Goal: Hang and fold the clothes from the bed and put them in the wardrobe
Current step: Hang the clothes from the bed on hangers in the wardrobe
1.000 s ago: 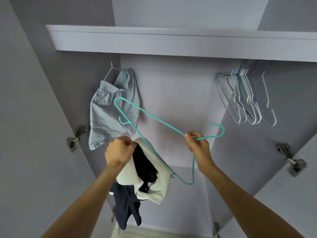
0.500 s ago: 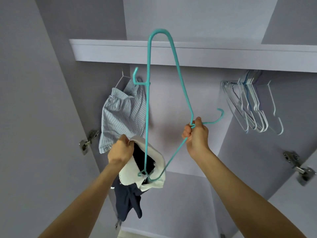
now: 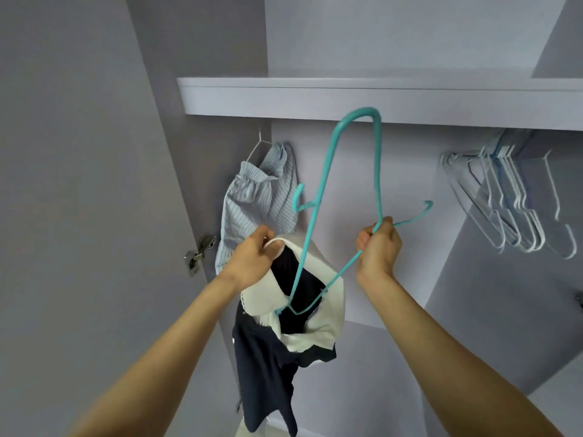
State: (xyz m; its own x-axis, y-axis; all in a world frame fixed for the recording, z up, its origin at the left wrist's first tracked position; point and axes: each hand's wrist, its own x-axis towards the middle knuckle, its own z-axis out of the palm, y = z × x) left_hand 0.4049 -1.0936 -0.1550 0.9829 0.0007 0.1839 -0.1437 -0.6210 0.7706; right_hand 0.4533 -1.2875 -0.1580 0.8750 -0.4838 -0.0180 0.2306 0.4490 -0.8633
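Note:
I am looking up into an open wardrobe. My left hand grips the white collar of a navy and white garment that hangs down below it. My right hand grips a teal hanger at its neck, just under the hook. The hanger stands on end, its upper shoulder near the shelf and its lower shoulder pushed down inside the garment's neck opening. Light blue striped shorts hang on a white hanger at the left of the rail.
A white shelf runs across above the hanging space. Several empty white and blue hangers hang bunched at the right. Door hinges show at the left and at the far right edge. The wardrobe's back wall is bare between shorts and hangers.
The teal hanger swung from lying across to standing on end, and its lower end has gone deeper into the collar. Both hands kept their grips while my view shifted left.

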